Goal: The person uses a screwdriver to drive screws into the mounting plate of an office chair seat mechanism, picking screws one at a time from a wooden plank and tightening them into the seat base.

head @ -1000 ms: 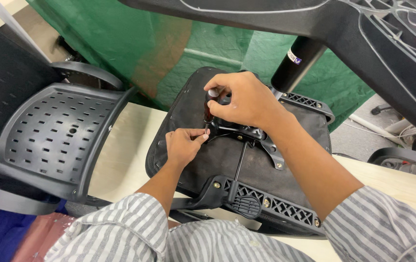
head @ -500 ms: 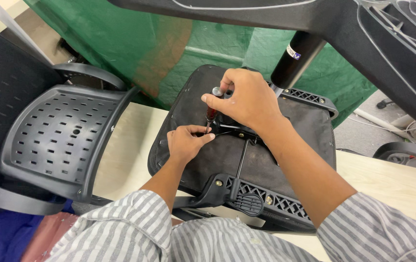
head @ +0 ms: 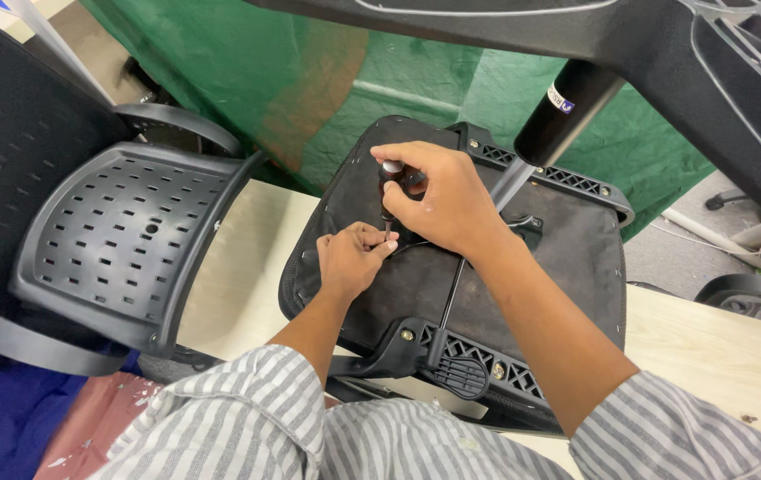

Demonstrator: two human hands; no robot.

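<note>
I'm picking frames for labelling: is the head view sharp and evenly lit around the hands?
Head view: right hand, left hand and screwdriver are sharp; soft, even light, no glare; the chair seat stays dark with little detail.

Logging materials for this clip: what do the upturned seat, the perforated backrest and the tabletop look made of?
Seat: black fabric underside, matte with a woven look, with small fasteners along its edge; its side brackets look like moulded plastic with lattice ribs. Backrest: hard black plastic, slightly glossy, with punched slots. Tabletop: pale wood or wood-look laminate, with a faint grain; which one cannot be told.
</note>
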